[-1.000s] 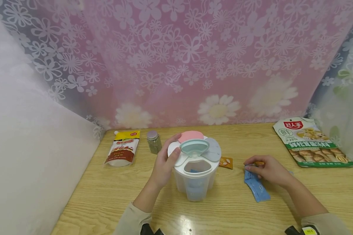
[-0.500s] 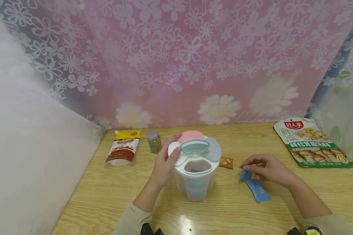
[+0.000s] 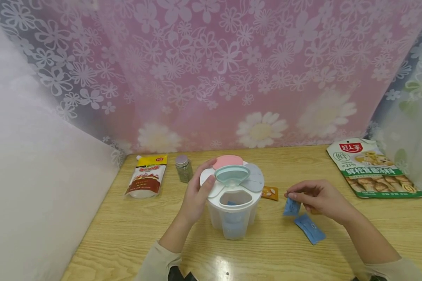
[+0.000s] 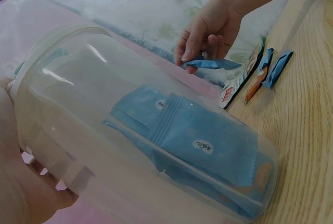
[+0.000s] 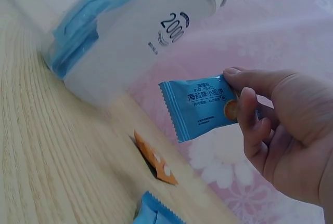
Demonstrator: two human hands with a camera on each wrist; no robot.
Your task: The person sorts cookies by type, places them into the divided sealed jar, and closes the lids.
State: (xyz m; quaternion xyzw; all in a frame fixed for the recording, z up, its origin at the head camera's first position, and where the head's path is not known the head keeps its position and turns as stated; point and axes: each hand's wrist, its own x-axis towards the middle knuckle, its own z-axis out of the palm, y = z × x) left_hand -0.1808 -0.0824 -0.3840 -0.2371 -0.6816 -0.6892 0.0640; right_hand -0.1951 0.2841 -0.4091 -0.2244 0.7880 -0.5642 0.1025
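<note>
The right hand (image 3: 320,199) pinches a blue packet (image 3: 291,206) between thumb and fingertips, gripping it by one end only. Most of the packet lies outside the grip: it hangs below the fingertips in the head view, and in the right wrist view it sticks out toward the container, printed face showing. It is clear of the table (image 3: 105,238), to the right of the container and well in from the far edge.

The left hand (image 3: 197,193) grips the clear container (image 3: 234,224) at its upper left side, thumb on the white lid (image 3: 214,197) and fingers round the rim. The container stands upright; its mint flap (image 3: 233,175) is raised behind the uncovered front mouth. Several blue packets (image 4: 208,143) lie low inside the front compartment.

A loose blue packet (image 3: 310,229) rests on the table just below the held one, on the near side. An orange packet (image 3: 270,193) lies just right of the container; another orange packet (image 3: 315,211) is mostly hidden by the right hand.

A yellow-topped pouch (image 3: 147,177) lies near the table's far left corner, a small jar (image 3: 184,169) stands beside it, and a large mushroom bag (image 3: 374,169) lies at the far right corner.
</note>
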